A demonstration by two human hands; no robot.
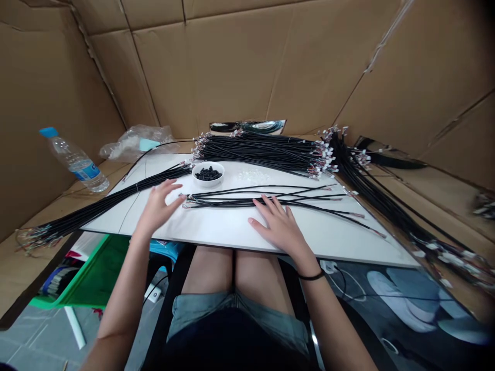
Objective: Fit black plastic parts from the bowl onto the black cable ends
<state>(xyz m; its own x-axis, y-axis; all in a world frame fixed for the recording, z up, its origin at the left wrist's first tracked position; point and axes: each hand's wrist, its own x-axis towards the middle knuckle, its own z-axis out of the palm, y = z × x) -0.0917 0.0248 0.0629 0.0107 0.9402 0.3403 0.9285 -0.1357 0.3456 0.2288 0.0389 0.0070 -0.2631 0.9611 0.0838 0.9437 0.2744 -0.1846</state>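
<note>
Several black cables [232,200] with small connectors and bare wire ends lie side by side across the white tabletop [216,226]. My right hand [276,224] rests with spread fingers, its fingertips on the middle of these cables. At their left ends, my left hand [160,206] has thumb and fingers apart, close to the connectors; whether it touches them I cannot tell. Just beyond sits a white bowl [208,180] of short black sleeves [208,174]. Beside the bowl, small clear pieces [253,176] are scattered on the tabletop.
A large stack of black cables [259,152] lies at the back. More bundles lie at left [116,203] and right [382,196]. A water bottle [79,162] and a plastic bag [135,141] stand back left. Cardboard walls [240,67] enclose the table; a green crate [93,273] is below left.
</note>
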